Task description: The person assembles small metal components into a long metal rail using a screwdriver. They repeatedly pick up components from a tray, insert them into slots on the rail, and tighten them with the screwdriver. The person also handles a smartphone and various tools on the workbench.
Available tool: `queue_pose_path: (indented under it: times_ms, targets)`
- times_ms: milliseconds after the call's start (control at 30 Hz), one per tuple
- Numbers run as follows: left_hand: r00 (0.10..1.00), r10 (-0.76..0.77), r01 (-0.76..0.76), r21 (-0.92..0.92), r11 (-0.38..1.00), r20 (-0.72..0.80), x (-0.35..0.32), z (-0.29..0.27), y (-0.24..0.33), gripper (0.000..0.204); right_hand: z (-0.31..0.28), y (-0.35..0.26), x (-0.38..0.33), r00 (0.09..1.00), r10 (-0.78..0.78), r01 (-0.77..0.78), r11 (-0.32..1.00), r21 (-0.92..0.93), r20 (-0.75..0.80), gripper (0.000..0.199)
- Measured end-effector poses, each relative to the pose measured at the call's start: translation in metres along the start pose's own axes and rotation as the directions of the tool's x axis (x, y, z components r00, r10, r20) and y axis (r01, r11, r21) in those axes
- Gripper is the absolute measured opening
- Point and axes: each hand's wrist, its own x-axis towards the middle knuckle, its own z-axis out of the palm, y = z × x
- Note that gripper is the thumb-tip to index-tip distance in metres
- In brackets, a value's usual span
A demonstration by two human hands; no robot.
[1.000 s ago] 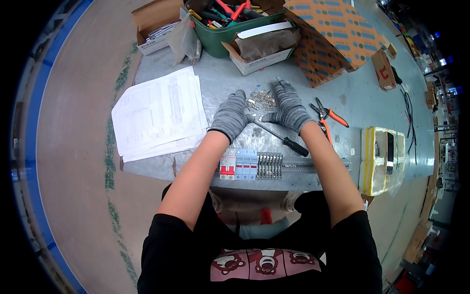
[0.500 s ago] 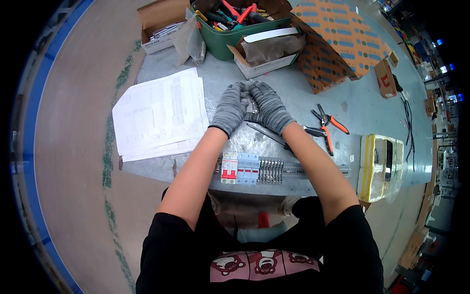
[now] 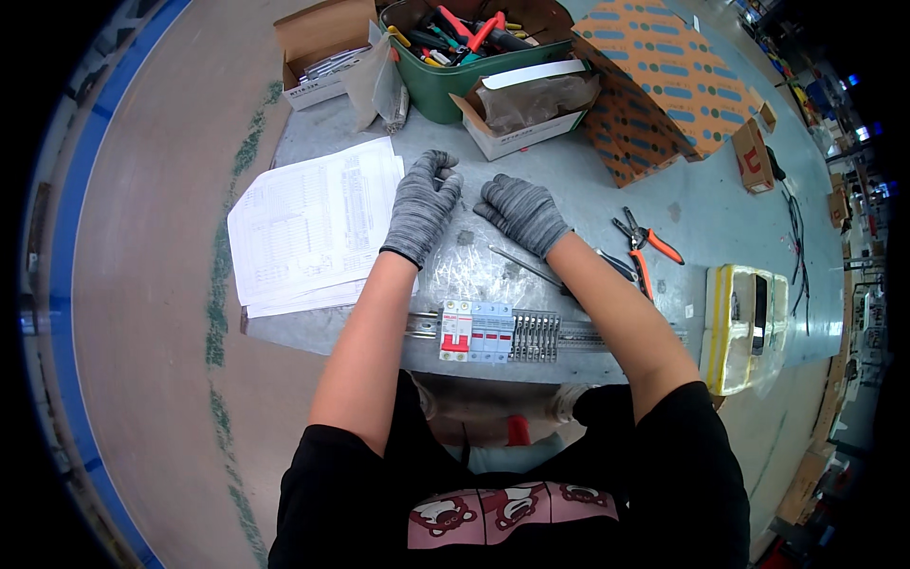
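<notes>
Half a second ago the two gloved hands were pressed together beyond the breaker row (image 3: 477,332); now they are apart. The left hand (image 3: 427,201), beyond the row and slightly left, has its fingers loosely curled; the right hand (image 3: 519,214), beyond it and slightly right, is curled with its back up. Whether either has hold of anything cannot be told. The small metal pieces, piled between the hands a second ago, no longer show on the bench (image 3: 460,283); they may be inside the curled fingers, but that cannot be seen.

Left of and beyond the row lie paper sheets (image 3: 313,228), just beside the left hand. Farther beyond stand an open carton (image 3: 521,142) and a green bin (image 3: 431,90) of tools. Right of the row are orange-handled pliers (image 3: 664,247) and a foam box (image 3: 720,327).

The right forearm crosses over the rail (image 3: 580,334) right of the row and hides the handle of the screwdriver (image 3: 523,264).
</notes>
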Motion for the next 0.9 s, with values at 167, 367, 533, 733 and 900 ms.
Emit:
queue_pose_path:
  times_ms: [167, 367, 533, 733, 900]
  targets:
    - [0.998, 0.068, -0.068, 0.083, 0.994, -0.003, -0.001, 0.003, 0.001, 0.030, 0.010, 0.002, 0.011, 0.996, 0.074, -0.072, 0.996, 0.060, -0.045, 0.033]
    - [0.998, 0.060, -0.060, 0.009, 0.998, -0.008, 0.003, 0.001, -0.003, 0.030, 0.005, 0.017, 0.018, 0.893, 0.389, -0.161, 0.744, 0.648, -0.225, 0.027]
    - [0.997, 0.073, -0.075, 0.122, 0.990, 0.023, 0.000, -0.005, 0.001, 0.031, -0.017, 0.026, 0.013, 0.805, 0.514, -0.250, -0.156, 0.956, 0.295, 0.024]
    - [0.942, 0.313, -0.327, 0.119, 0.938, 0.119, 0.015, 0.039, 0.012, 0.030, 0.049, 0.135, -0.054, 0.973, 0.167, 0.229, -0.776, 0.588, -0.160, 0.021]
    - [0.984, 0.168, -0.173, 0.080, 0.982, 0.062, 0.028, -0.034, -0.072, 0.032, -0.033, 0.069, -0.076, 0.962, 0.198, 0.251, -0.914, 0.318, -0.189, 0.023]
